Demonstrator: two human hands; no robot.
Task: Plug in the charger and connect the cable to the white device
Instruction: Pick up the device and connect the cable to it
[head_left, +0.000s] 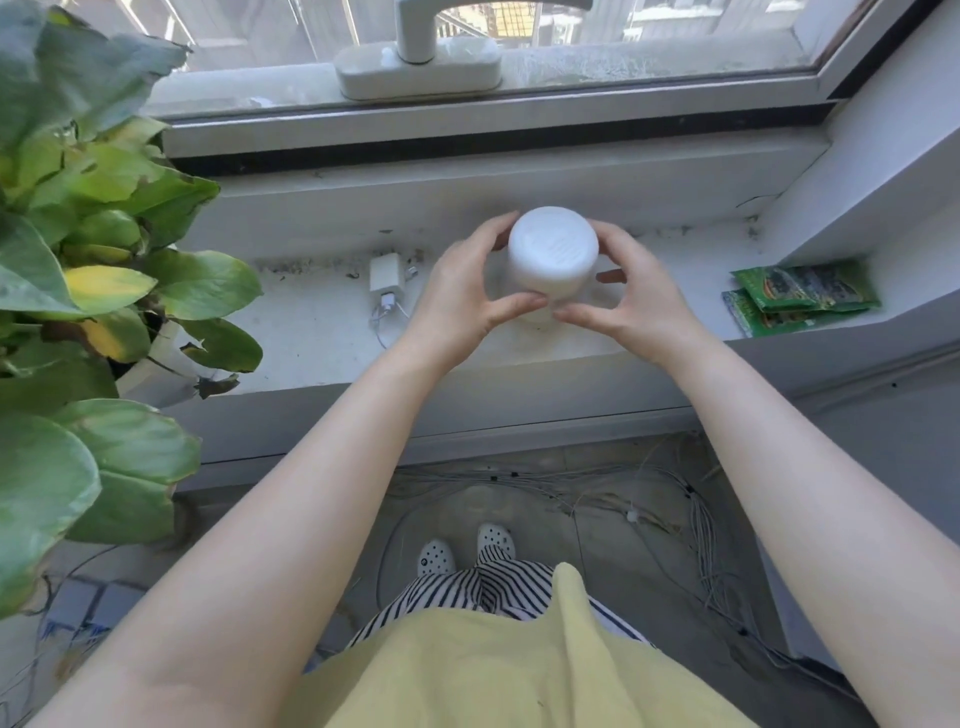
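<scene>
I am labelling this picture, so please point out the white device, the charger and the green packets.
white device (553, 244): head view, on its round upper face.
charger (387, 273): head view, middle of its white body on the sill.
green packets (802, 299): head view, on the top packet's face.

Brightness: bright daylight, evenly lit overall.
Light source: the window (519, 47) at the top, light falling forward onto the sill (322, 332).
Glare: the white device (551, 254) is nearly blown out, its top markings faint; the glass looks hazy and washed.
Shadows: soft, a pale one under the device on the sill; the floor (597, 530) below is dimmer.
Distortion: wide-angle bending, window frame and forearms stretched toward the edges.
Focus: plant leaves (67, 260) at the left edge soft; slight overall softness.
</scene>
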